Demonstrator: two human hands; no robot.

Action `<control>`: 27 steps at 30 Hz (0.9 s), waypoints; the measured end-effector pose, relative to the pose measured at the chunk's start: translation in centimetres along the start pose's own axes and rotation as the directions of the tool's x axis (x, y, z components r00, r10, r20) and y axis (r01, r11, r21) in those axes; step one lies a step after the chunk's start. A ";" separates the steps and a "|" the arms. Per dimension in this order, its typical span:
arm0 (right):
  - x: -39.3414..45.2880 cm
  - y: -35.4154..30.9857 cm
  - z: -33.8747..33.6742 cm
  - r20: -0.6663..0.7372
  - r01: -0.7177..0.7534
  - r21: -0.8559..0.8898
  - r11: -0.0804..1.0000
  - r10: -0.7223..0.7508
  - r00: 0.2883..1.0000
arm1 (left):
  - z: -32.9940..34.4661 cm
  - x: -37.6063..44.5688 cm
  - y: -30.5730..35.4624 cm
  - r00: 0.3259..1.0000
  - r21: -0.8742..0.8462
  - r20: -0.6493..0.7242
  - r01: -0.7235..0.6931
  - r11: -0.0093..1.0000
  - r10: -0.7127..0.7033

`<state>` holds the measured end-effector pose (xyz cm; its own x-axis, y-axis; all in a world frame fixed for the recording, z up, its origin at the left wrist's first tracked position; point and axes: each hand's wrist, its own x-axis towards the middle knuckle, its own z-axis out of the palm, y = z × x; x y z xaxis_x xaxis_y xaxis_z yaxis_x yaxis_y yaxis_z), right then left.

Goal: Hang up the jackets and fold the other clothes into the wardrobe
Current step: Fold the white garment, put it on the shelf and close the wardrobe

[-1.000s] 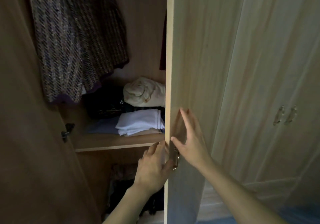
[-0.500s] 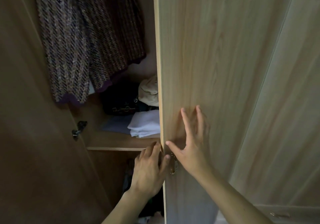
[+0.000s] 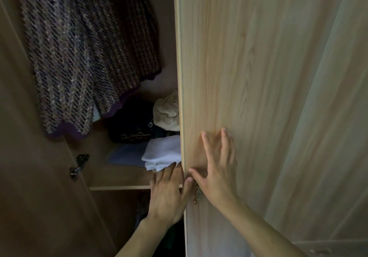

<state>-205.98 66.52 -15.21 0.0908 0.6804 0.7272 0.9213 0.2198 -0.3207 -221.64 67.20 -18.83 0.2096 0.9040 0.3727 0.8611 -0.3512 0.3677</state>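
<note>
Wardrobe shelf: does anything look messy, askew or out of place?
Mostly tidy. The white stack lies folded, but the beige garment behind it sits bunched rather than folded. The tweed jacket hangs straight. Both hands are at the door.

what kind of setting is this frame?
Most likely a home bedroom, at an open wardrobe: a tweed jacket hangs inside, folded clothes sit on a shelf, and both hands are at the light wood door.
</note>
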 end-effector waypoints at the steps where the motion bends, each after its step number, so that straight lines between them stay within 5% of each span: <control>1: 0.2 -0.1 0.3 0.008 -0.008 -0.018 1.000 0.008 1.000 | -0.1 0.4 -0.2 1.000 0.018 0.005 0.000 1.000 0.000; 21: 4.8 0.7 2.8 0.173 0.015 -0.217 0.976 0.023 0.985 | 0.0 6.3 -1.7 1.000 -0.022 0.008 0.006 1.000 -0.005; 27: 6.1 2.0 2.7 0.245 0.042 -0.230 0.972 0.016 0.969 | -0.3 6.8 -1.5 0.994 -0.018 0.110 0.008 1.000 -0.006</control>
<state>-204.59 72.99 -13.11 0.0103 0.8345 0.5509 0.9866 0.0813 -0.1416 -221.60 73.79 -16.63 0.2541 0.9273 0.2749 0.8543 -0.3484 0.3857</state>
